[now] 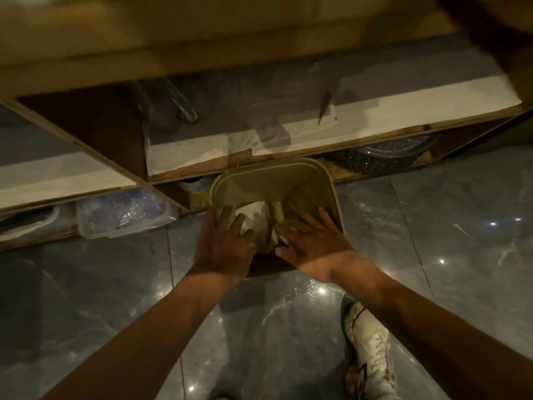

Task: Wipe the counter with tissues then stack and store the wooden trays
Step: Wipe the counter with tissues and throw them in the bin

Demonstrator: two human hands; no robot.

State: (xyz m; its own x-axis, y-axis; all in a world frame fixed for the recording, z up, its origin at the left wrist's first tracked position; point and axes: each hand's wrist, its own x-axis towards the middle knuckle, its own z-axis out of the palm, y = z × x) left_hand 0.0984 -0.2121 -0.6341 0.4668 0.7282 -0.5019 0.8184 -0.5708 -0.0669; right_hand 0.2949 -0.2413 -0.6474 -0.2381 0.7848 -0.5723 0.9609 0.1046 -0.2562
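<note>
Grey tiles, open shelves, a bin

Glossy floor tiles [432,226] spread beneath us; a beige bin [277,177] stands against the low wooden shelf [288,145]. Our left hand [222,246] and right hand [311,243] hover over it, fingers spread, holding nothing — crumpled white tissues [253,217] lie inside

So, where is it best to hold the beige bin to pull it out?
Probably by the two side rims of the beige bin, one hand on each, coming from above. The left hand and right hand are already over its open top, and its far side sits against the shelf.
</note>
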